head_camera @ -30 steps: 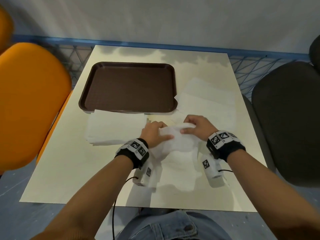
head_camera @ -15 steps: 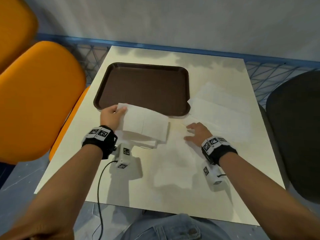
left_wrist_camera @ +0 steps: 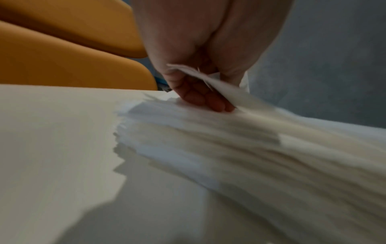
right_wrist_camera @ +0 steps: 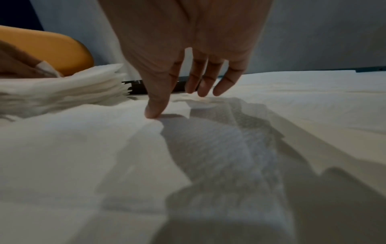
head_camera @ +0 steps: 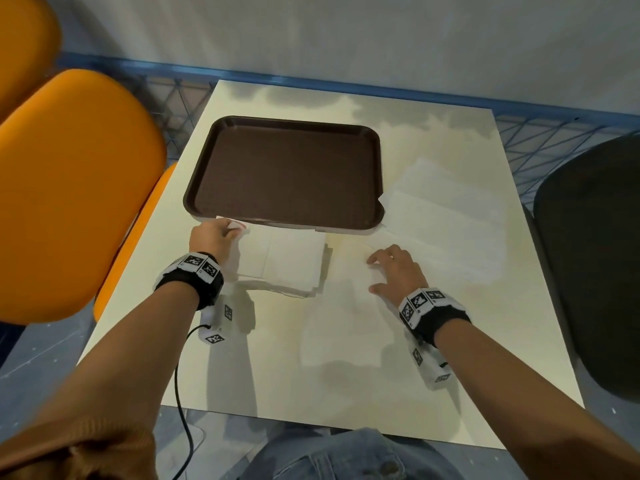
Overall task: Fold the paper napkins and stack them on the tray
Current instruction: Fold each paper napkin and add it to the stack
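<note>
- Spanning most of the head view, the pale table (head_camera: 263,368) bears everything; two orange chairs (head_camera: 76,188) stand to its left and one dark chair (head_camera: 588,265) to its right.
- Next in size, the single brown tray (head_camera: 291,174) lies at the far left of the table with no napkin on it, so stacking looks not yet begun.
- Right of the tray, the loose napkins (head_camera: 446,220) lie spread flat and overlapping, one corner just at the tray's rim; their number cannot be told.
- One unfolded napkin (head_camera: 343,327) lies open in the near middle, faintly creased. It should handle as very light, limp and easily torn or blown, so I judge it best taken by a corner or edge with a fingertip pinch, and flattened with the palm.
- Just beside the tray's near rim sits one napkin pile (head_camera: 287,265), many layers thick with ragged edges in the left wrist view; the sheets are too many and too blurred to count.
- The right hand (head_camera: 398,271) is spread, its fingers relaxed, gripping nothing; in the right wrist view its thumb tip (right_wrist_camera: 151,113) presses the unfolded napkin near an edge.
- The left hand (head_camera: 213,239) pinches a corner of the top napkin (left_wrist_camera: 211,79) between thumb and curled fingers, lifting it slightly off the pile at its far left corner.
</note>
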A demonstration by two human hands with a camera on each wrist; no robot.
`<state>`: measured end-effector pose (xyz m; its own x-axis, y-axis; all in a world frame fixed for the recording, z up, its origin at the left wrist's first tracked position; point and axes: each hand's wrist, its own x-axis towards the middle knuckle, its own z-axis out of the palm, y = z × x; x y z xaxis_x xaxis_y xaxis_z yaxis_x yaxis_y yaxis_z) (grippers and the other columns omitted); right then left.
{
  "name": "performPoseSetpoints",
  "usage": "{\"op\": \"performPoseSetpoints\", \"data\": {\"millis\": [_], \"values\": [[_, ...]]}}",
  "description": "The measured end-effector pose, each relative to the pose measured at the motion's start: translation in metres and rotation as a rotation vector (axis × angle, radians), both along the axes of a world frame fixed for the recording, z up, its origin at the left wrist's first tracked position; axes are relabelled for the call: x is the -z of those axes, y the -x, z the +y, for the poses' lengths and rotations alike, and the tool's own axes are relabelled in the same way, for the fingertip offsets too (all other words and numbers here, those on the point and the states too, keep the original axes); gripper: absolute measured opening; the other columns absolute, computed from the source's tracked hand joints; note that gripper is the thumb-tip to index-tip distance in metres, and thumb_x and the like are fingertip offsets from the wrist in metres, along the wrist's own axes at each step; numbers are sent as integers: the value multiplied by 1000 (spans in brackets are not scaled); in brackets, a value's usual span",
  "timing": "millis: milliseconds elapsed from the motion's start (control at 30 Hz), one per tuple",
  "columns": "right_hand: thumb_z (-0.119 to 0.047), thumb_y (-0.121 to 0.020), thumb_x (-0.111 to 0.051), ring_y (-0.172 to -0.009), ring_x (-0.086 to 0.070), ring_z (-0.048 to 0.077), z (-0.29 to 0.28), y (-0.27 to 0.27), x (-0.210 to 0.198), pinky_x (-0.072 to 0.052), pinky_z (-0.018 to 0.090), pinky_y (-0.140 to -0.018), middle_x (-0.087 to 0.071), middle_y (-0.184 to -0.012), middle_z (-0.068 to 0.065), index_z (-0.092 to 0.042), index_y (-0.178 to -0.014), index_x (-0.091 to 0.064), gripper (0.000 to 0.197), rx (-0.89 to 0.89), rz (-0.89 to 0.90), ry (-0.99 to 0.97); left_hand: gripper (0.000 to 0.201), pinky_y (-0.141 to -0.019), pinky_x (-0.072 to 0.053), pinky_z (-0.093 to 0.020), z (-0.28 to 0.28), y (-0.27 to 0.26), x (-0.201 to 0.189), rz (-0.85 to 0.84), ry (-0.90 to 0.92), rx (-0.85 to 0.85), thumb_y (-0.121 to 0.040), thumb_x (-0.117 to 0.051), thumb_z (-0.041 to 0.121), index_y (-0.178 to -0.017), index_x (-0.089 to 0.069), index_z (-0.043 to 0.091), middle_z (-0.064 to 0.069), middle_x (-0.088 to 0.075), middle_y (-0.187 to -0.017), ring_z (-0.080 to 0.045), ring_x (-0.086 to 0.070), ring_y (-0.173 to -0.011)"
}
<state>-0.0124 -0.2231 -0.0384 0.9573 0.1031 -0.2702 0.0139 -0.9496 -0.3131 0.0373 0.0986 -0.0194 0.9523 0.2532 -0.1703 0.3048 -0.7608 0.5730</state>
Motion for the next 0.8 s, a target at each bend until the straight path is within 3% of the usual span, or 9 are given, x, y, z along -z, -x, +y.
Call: {"op": "performPoseSetpoints", "data": {"millis": [200,333,467,567,667,800], "values": [[-29,-83,-67,-118,-43,19,9,6,3,-41,35,-98,-46,-122,0,-22,-123,-52,43,-79,94,-14,26,-91,-45,-40,-4,-2,6,4,-164,51,-95,-54,22,-119,-60,15,-19,-65,-111,-38,-58,-103],[-32,-86,-63,-106,-53,19,11,1,-4,-42,35,-93,-58,-111,-1,-22,-105,-53,24,-72,192,65,61,-107,-27,-50,-21,3,2,-76,-287,22,-85,-68,31,-138,-39,26,-7,-42,-144,-31,-34,-133],[-35,-86,-62,-98,-54,18,11,3,-8,-44,34,-89,-59,-96,-3,-24,-82,-50,17,-91,172,109,68,-111,-15,-52,-63,21,-11,-180,-323,156,-83,-67,39,-142,-34,29,-3,-25,-153,-26,-16,-143],[-32,-81,-68,-81,-53,16,5,8,-11,-46,31,-82,-51,-74,-9,-24,-67,-46,27,-12,172,9,62,-108,-18,-45,-104,35,-14,-137,-231,301,-83,-63,48,-138,-38,32,3,-38,-145,-19,-30,-135],[-28,-81,-69,-76,-53,16,-8,10,-13,-43,28,-75,-49,-68,-11,-25,-65,-45,29,53,176,-82,50,-100,-22,-40,-139,48,-8,51,-197,533,-85,-58,54,-129,-46,35,9,-57,-126,-15,-50,-119],[-24,-80,-70,-88,-56,18,-25,12,-18,-45,28,-81,-53,-83,-7,-20,-80,-54,17,25,217,-32,60,-98,-25,-42,-164,60,5,197,-566,832,-81,-65,50,-132,-45,28,3,-51,-127,-20,-49,-116]]}}
